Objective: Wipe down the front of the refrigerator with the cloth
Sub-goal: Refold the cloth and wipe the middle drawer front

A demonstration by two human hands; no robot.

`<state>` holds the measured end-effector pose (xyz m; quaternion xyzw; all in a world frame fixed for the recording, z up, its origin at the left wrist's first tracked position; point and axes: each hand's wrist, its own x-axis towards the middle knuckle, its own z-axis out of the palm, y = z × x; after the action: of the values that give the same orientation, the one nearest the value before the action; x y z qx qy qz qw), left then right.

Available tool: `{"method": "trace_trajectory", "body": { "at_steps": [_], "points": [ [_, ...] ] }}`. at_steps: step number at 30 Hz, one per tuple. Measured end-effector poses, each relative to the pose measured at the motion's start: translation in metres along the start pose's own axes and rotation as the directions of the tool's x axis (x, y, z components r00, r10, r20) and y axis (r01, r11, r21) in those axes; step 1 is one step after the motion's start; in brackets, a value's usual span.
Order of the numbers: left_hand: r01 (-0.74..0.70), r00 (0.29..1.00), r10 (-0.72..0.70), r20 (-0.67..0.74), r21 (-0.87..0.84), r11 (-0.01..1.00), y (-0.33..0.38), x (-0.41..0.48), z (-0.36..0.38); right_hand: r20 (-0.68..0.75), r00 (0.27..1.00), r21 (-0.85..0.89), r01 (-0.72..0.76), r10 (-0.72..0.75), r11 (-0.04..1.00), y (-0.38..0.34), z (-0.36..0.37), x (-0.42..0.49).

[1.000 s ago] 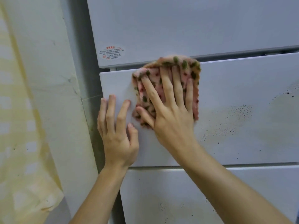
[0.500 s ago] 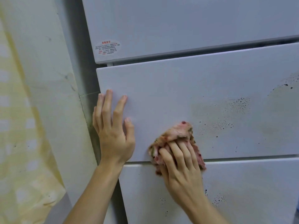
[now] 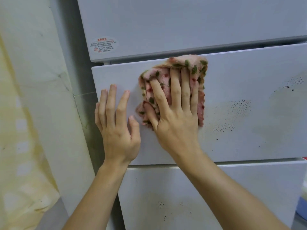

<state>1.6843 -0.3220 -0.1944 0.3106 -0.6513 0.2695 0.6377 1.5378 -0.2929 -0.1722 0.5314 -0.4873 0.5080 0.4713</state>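
cloth pressed flat by right hand, fingers straight, mid-wipe on refrigerator; left hand flat, steadying. next stroke should head toward specks at three o'clock.

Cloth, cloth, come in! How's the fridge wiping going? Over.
Right hand flat, pressing cloth on middle door. Left hand flat beside. Black specks to right. Nothing blocking.

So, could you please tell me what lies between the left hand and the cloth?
In the head view, only a narrow strip of bare refrigerator panel separates the left hand from the cloth.
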Motion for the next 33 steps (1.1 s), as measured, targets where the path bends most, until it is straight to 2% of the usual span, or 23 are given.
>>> {"method": "trace_trajectory", "body": {
  "at_steps": [3,10,13,19,22,26,33],
  "points": [
    [-0.005,1.000,0.005,0.008,0.001,1.000,0.000,-0.001,0.001,-0.009,1.000,0.089,0.004,-0.003,0.996,0.003,-0.001,-0.037],
    [0.005,0.999,-0.005,0.032,-0.003,1.000,0.001,-0.005,0.002,0.168,0.984,0.104,0.042,-0.059,0.994,0.025,-0.019,-0.143],
    [0.003,0.999,-0.003,0.037,0.011,1.000,0.004,-0.006,0.003,0.158,0.987,0.058,0.032,-0.041,0.998,0.034,-0.021,-0.118],
    [-0.021,0.999,0.019,0.026,0.056,0.998,0.012,-0.006,0.009,0.015,1.000,0.000,-0.014,0.014,1.000,0.039,-0.014,0.004],
    [-0.041,0.999,0.040,0.017,0.061,0.997,0.017,-0.006,0.012,0.002,0.999,-0.027,-0.053,0.053,0.998,0.035,-0.010,0.019],
    [-0.041,0.999,0.041,0.009,0.049,0.998,0.018,-0.008,0.015,0.000,1.000,0.001,-0.029,0.029,1.000,0.032,-0.012,-0.024],
    [-0.080,0.997,0.080,0.005,0.089,0.993,0.025,-0.009,0.017,0.214,0.976,0.033,0.031,-0.037,0.999,0.050,-0.023,-0.139]
  ]
}}
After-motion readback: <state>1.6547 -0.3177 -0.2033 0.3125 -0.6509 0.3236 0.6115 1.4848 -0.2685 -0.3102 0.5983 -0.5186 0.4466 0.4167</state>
